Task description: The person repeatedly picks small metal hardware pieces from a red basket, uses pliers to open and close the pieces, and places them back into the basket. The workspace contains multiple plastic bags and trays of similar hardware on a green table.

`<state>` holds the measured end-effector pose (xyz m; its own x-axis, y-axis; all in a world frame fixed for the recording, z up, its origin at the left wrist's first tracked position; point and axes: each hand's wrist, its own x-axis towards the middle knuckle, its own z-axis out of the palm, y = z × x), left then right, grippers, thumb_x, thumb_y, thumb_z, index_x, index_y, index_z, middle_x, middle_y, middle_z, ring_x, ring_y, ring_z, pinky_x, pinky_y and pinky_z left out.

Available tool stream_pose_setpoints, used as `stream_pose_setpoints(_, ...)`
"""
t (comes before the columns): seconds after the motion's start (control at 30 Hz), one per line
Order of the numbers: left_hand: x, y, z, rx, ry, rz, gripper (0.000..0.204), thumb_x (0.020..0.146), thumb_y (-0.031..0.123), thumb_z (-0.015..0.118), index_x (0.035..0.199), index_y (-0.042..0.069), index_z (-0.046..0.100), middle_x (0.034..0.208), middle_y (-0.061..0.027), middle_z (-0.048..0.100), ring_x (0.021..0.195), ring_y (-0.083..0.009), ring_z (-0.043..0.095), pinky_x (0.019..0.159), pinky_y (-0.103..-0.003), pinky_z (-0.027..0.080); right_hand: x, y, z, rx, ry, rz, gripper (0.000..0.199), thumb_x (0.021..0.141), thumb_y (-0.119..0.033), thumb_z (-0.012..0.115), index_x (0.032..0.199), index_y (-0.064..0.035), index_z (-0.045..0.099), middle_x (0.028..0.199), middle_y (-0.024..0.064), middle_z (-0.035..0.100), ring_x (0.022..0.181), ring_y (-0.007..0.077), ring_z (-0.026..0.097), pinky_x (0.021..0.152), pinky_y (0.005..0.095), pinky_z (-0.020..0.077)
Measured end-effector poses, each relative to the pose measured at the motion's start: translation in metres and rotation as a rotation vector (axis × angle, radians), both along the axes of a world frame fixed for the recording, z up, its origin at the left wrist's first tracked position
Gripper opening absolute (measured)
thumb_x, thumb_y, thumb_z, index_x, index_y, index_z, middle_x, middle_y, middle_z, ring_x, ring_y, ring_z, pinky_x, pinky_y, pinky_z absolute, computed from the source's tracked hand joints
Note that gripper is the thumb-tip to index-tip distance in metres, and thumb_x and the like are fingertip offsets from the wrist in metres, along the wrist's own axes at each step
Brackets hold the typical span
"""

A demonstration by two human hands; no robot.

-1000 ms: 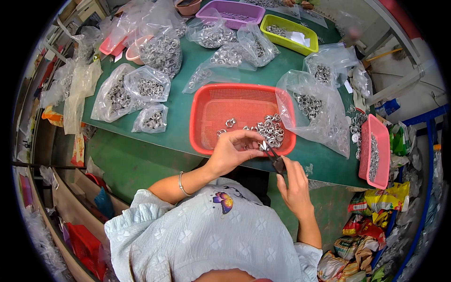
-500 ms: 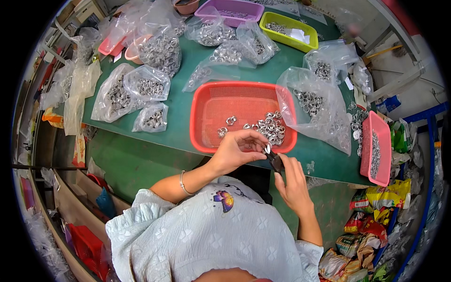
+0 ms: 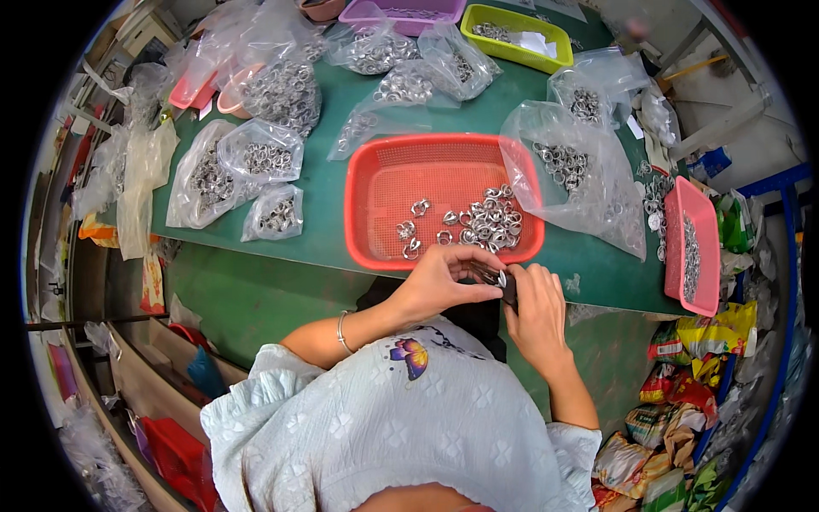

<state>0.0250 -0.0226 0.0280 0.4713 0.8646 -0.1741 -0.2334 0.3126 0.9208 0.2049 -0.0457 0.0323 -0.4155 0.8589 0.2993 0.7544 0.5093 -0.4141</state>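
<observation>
In front of me a red mesh-bottomed plastic basket (image 3: 388, 162) holds a pile of silver rings (image 3: 490, 220), with several more lying apart at its left. Just over its near rim my left hand (image 3: 439, 277) is closed, thumb and fingers pinching a small silver ring (image 3: 502, 278). My right hand (image 3: 536, 311) is closed around a small black tool (image 3: 510, 293), whose exact kind is mostly hidden by the fingers. Ring and tool meet between the two hands.
Clear plastic bags of rings (image 3: 563, 166) stand right of the basket, others (image 3: 273, 158) to the left. A pink basket (image 3: 695, 247) is at the table's right edge; purple (image 3: 401, 17) and yellow-green baskets (image 3: 520, 38) stand at the back. Colourful packages (image 3: 708, 337) lie lower right.
Both hands have shifted slightly toward me and right, drawing back from the basket, so more loose rings show in it. The ring and black tool stay held together.
</observation>
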Motion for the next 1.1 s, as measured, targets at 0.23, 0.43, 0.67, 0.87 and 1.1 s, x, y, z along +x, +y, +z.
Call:
stream_pose_setpoints(0.23, 0.007, -0.003, -0.012, 0.266, -0.044, 0.082, 0.029, 0.070, -0.010, 0.065, 0.099, -0.005, 0.062, 0.100, -0.0112, 0.055, 0.093, -0.0174, 0.055, 0.081, -0.028, 0.047, -0.003, 0.001, -0.002, 0.116, -0.053, -0.077, 0.037, 0.062, 0.003, 0.058, 0.099, 0.0018, 0.052, 0.080, 0.0128, 0.046, 0.076, 0.0288, 0.044, 0.067, 0.0388, 0.0337)
stream_pose_setpoints(0.43, 0.007, -0.003, -0.026, 0.412, 0.020, 0.145, 0.030, 0.069, -0.012, 0.064, 0.098, -0.005, 0.062, 0.096, -0.0108, 0.056, 0.089, -0.0171, 0.055, 0.078, -0.027, 0.047, -0.008, 0.003, -0.004, 0.149, -0.035, -0.117, 0.031, 0.061, 0.000, 0.059, 0.092, 0.0012, 0.054, 0.077, 0.0117, 0.047, 0.073, 0.0276, 0.045, 0.063, 0.0377, 0.0335)
stream_pose_setpoints(0.67, 0.004, 0.001, -0.028, 0.329, -0.094, 0.115, 0.032, 0.069, -0.011, 0.065, 0.100, -0.004, 0.062, 0.095, -0.0099, 0.056, 0.090, -0.0164, 0.055, 0.079, -0.027, 0.047, -0.009, 0.008, -0.006, 0.199, -0.013, -0.103, 0.023, 0.061, 0.000, 0.059, 0.083, -0.0006, 0.053, 0.068, 0.0109, 0.051, 0.062, 0.0283, 0.048, 0.057, 0.0373, 0.0360)
stream_pose_setpoints(0.87, 0.001, 0.007, -0.026, 0.301, -0.105, 0.058, 0.034, 0.068, -0.008, 0.068, 0.102, -0.004, 0.062, 0.097, -0.0089, 0.055, 0.092, -0.0161, 0.055, 0.080, -0.028, 0.047, -0.005, 0.015, -0.008, 0.260, -0.064, -0.065, 0.019, 0.059, -0.004, 0.061, 0.076, -0.0041, 0.052, 0.064, 0.0068, 0.046, 0.059, 0.0234, 0.047, 0.053, 0.0339, 0.0352)
stream_pose_setpoints(1.1, -0.003, 0.013, -0.018, 0.388, 0.033, 0.005, 0.033, 0.068, -0.006, 0.069, 0.100, -0.003, 0.062, 0.097, -0.0086, 0.056, 0.092, -0.0156, 0.055, 0.081, -0.028, 0.048, 0.001, 0.020, -0.005, 0.282, -0.126, -0.016, 0.018, 0.057, -0.004, 0.060, 0.071, -0.0058, 0.049, 0.061, 0.0055, 0.044, 0.057, 0.0220, 0.047, 0.051, 0.0329, 0.0356)
